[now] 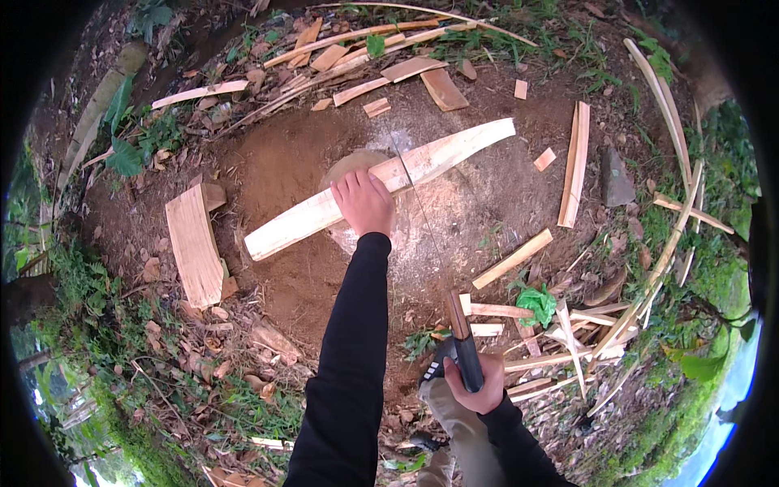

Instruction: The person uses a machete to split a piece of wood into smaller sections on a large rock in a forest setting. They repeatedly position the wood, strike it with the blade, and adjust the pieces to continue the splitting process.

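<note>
A long pale wooden board (458, 154) lies slantwise over a round stump (345, 166), its right end farther away than its left. My left hand (365, 201) grips the middle of the board from above, fingers curled over its far edge. My right hand (479, 381) is closed round the dark handle of a handsaw (464, 349), near my shoe. Seen nearly edge-on, the thin saw blade (425, 221) runs away from me and crosses the board just right of my left hand. How deep the blade sits in the wood I cannot tell.
Pale sawdust (438, 227) covers the dirt below the board. A wide plank (193, 243) lies at left. Several wood strips and offcuts (445, 89) are scattered at the back and right, by a grey stone (617, 178) and a green plastic bag (535, 304).
</note>
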A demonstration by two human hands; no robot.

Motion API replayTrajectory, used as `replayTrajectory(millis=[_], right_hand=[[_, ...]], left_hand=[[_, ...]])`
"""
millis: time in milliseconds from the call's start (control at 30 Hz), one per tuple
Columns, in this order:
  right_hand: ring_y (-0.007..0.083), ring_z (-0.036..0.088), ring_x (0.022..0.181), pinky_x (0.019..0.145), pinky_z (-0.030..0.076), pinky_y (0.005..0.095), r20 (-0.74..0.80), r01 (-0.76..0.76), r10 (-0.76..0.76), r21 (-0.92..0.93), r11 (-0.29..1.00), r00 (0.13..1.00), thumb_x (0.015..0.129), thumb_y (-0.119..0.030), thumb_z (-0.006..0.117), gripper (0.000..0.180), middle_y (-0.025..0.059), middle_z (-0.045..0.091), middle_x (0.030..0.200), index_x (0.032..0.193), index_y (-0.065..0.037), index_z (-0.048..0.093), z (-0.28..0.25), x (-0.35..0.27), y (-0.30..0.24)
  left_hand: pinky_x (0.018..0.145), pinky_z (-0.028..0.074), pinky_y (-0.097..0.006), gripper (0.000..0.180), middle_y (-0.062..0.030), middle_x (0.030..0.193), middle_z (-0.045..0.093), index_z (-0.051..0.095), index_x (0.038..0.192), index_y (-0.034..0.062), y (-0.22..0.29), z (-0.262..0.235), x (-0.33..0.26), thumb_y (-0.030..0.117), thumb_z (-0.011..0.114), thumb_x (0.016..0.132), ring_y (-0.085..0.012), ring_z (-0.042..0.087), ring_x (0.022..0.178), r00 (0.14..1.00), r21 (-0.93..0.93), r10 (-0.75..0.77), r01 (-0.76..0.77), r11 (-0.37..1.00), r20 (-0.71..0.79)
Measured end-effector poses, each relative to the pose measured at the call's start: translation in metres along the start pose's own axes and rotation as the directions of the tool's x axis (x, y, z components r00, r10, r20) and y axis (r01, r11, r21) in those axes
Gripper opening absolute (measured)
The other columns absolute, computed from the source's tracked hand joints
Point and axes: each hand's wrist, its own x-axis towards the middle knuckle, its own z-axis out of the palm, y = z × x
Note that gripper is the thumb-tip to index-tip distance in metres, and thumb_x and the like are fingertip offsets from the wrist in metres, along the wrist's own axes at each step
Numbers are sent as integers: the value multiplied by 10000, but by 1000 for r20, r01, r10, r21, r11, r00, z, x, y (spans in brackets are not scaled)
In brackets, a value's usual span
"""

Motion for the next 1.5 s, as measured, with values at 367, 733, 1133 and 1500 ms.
replayTrajectory(millis=[367,733,1133,1500], right_hand=[[165,650,583,586,511,285,62,-113,109,76,991,992,735,-86,715,45,48,642,645,739,-80,671,19,-35,30],[265,605,465,435,447,341,-64,-31,35,62,998,997,734,-83,728,143,99,569,544,669,-49,606,47,-19,42],[261,623,487,449,462,341,-17,-59,59,30,998,998,733,-87,729,94,104,606,581,716,-43,647,33,-21,41],[238,576,434,425,427,334,-10,-18,19,46,999,1000,758,-108,742,165,88,560,532,669,-45,618,18,-20,44]], left_hand=[[999,370,-486,276,-131,992,632,636,1046,76,-40,26,-38,255,496,888,-329,569,997,965,204,210,-177,963,-155],[851,408,-469,164,-173,876,565,573,874,29,-10,6,-11,183,515,876,-357,540,893,990,80,79,-71,994,-114],[927,391,-497,198,-172,883,556,592,954,25,-7,4,-13,190,499,897,-352,535,929,994,13,94,-93,996,-49],[935,399,-474,176,-170,878,556,590,928,31,-8,8,-17,174,489,908,-352,540,909,990,90,107,-98,991,-94]])
